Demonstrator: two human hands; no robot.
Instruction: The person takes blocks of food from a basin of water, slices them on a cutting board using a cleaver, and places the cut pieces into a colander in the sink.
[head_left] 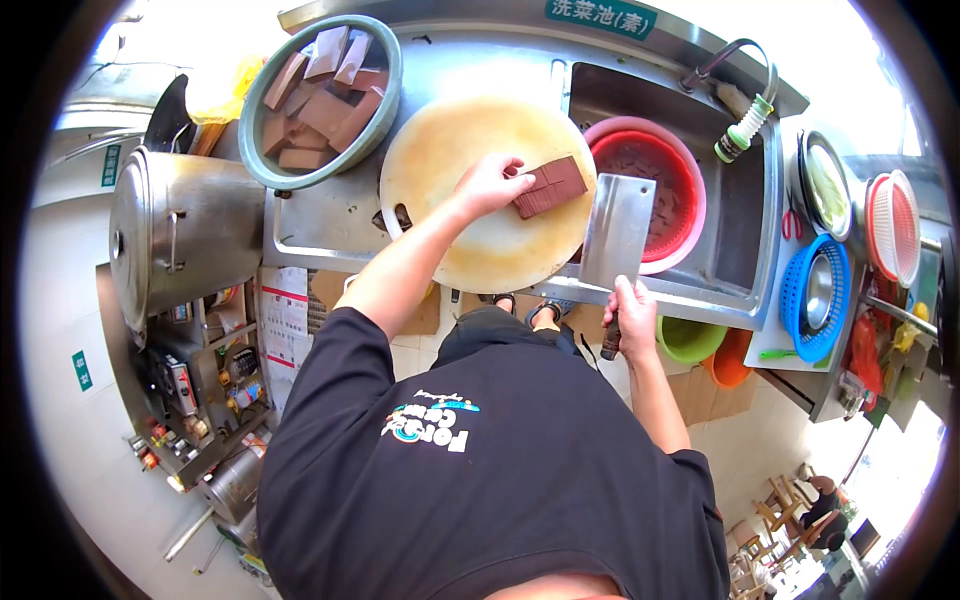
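On a round cutting board (440, 230) lies a dark brown block, which looks like blood curd (553, 188), scored with thin cut lines. My left hand (492, 186) has its fingers curled against the block's left end, thumb and fingertips touching it. A cleaver (618, 230) is gripped by the handle in my right hand (632, 315); its broad blade stands to the right of the block, apart from it, over the board's right edge. Beyond the blade, a red basket (650, 150) inside a pink basin (690, 160) holds small dark pieces.
A grey-green tub (392, 95) of larger brown blocks stands at the back left. Beside it is a big steel pot (200, 220). The basin sits in a steel sink (735, 215) with a faucet (740, 135). A blue basket (795, 300) and red scissors (791, 222) lie right.
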